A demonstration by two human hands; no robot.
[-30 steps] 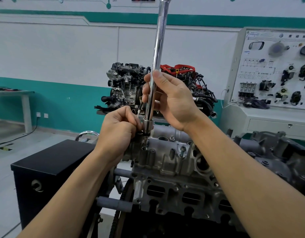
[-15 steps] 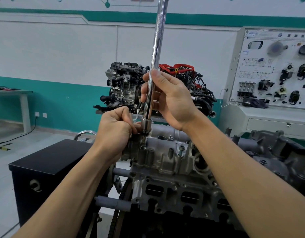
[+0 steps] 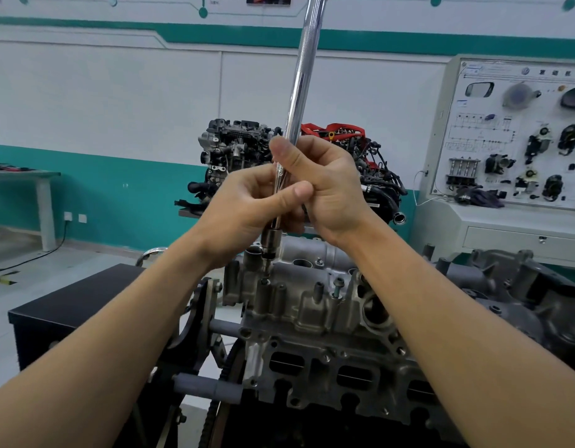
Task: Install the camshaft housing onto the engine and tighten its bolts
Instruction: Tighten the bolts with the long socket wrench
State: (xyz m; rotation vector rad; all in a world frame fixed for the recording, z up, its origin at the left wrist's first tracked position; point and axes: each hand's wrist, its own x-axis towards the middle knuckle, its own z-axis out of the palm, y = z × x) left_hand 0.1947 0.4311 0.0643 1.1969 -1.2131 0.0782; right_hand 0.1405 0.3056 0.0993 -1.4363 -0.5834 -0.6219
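Note:
A grey cast camshaft housing (image 3: 312, 305) sits on top of the engine (image 3: 337, 376) in front of me. A long chrome wrench (image 3: 300, 79) stands nearly upright, its socket (image 3: 270, 242) and bit just above a bolt (image 3: 264, 281) at the housing's near left corner. My left hand (image 3: 244, 211) grips the lower shaft, thumb across it. My right hand (image 3: 325, 185) grips the shaft just above, fingers wrapped round it. Another bolt (image 3: 337, 286) stands proud further right on the housing.
A black cabinet (image 3: 72, 318) stands left of the engine. Behind are two display engines (image 3: 237, 156) on a stand, a white training panel (image 3: 519, 140) at right, and a table (image 3: 24, 176) at far left. Another grey casting (image 3: 538, 295) lies at right.
My left hand has moved up from the socket at the housing to the shaft below my right hand. The wrench has lifted slightly, so the socket now sits above the bolt.

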